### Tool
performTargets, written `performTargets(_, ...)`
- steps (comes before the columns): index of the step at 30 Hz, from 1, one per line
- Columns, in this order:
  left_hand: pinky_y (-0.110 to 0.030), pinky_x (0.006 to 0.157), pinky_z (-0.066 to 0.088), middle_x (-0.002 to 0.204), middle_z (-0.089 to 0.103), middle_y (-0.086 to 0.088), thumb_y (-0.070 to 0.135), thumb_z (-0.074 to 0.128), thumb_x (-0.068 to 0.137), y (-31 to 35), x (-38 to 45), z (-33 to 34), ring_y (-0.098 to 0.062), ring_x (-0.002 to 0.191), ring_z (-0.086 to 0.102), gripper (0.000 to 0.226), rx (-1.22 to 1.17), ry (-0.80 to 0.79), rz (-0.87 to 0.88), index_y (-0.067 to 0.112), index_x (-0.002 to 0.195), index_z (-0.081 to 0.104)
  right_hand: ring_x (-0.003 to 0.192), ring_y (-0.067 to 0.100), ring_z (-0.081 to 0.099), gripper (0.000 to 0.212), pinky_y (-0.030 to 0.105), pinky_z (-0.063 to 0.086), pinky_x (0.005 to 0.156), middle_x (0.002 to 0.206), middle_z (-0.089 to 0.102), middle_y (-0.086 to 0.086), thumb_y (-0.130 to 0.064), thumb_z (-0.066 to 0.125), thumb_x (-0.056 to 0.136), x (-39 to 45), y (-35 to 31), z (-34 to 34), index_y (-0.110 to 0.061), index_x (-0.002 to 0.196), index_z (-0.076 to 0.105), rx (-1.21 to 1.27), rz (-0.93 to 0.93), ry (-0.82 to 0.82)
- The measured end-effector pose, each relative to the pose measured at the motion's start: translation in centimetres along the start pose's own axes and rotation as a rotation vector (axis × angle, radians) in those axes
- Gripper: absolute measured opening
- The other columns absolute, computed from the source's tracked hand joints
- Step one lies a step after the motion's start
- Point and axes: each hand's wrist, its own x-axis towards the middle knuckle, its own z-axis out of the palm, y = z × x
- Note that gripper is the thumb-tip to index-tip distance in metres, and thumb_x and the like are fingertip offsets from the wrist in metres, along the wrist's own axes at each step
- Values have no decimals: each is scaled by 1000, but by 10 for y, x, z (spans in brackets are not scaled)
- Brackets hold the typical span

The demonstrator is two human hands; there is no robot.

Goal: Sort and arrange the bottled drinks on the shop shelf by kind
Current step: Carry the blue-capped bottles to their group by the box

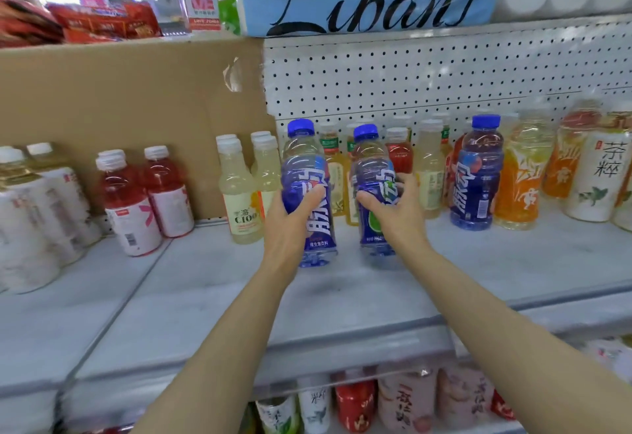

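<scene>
Fingers of the left hand (pixel 290 218) curl round the label of a blue-capped bottle (pixel 307 194), the thumb lying across its near face and the other fingers hidden behind it. This left bottle stands upright, its base at or just above the white shelf (pixel 205 296); whether it touches cannot be told. Just to its right, the right hand (pixel 393 207) grips a second blue-capped bottle (pixel 372 190) at mid-height: the thumb presses its near left side and the fingertips (pixel 405 182) wrap over its far right side. That bottle is also upright, near the left one but apart from it, with a narrow gap between them.

A third blue-capped bottle (pixel 475 173) of the same kind stands untouched farther right on the shelf, beside an orange drink bottle (pixel 519 180). Further right stands a white tea bottle (pixel 595 177). Behind the two held bottles, against the pegboard back wall (pixel 410 74), stand pale yellow and red drinks. Left of the left hand are pale yellow bottles (pixel 239 194), then two red bottles with white labels (pixel 136 201), in front of a cardboard sheet (pixel 119 108). More bottles, blurred, fill the far left and the lower shelf.
</scene>
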Motion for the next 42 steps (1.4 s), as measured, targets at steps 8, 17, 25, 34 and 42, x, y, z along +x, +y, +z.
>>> performTargets(8, -32, 67, 59, 111, 73, -4, 25, 70, 90, 30, -52, -119, -20, 87, 74, 46, -122, -7, 130, 20, 132, 52, 94, 3, 65, 70, 27, 58, 79, 113, 63, -9, -36, 80, 75, -121, -70, 58, -29, 133, 41, 181, -56, -26)
performTargets(17, -29, 69, 58, 110, 73, -1, 29, 69, 84, 57, -114, -282, -19, 92, 73, 51, -83, 54, 214, 20, 131, 54, 89, 5, 68, 68, 21, 57, 71, 107, 67, -3, -31, 82, 74, -242, -148, 153, -25, 131, 45, 320, -111, -91)
performTargets(25, -31, 73, 59, 116, 71, -6, 29, 67, 84, 81, -120, -393, -22, 96, 72, 52, -74, 206, 245, 18, 133, 52, 94, 7, 68, 67, 25, 58, 75, 111, 67, -3, -29, 82, 75, -288, -182, 255, -23, 130, 45, 363, -134, -249)
performTargets(34, -34, 73, 59, 113, 71, -7, 22, 65, 90, 95, -97, -496, -23, 94, 72, 48, -68, 355, 311, 15, 136, 52, 91, 9, 69, 69, 32, 59, 76, 108, 68, -1, -30, 84, 72, -307, -198, 370, -26, 130, 46, 439, -135, -413)
performTargets(42, -37, 74, 60, 109, 72, -6, 22, 66, 91, 105, -71, -579, -21, 91, 71, 42, -85, 381, 295, 16, 131, 55, 92, 6, 68, 68, 26, 59, 73, 109, 66, -6, -29, 82, 73, -332, -219, 447, -28, 130, 45, 443, -120, -450)
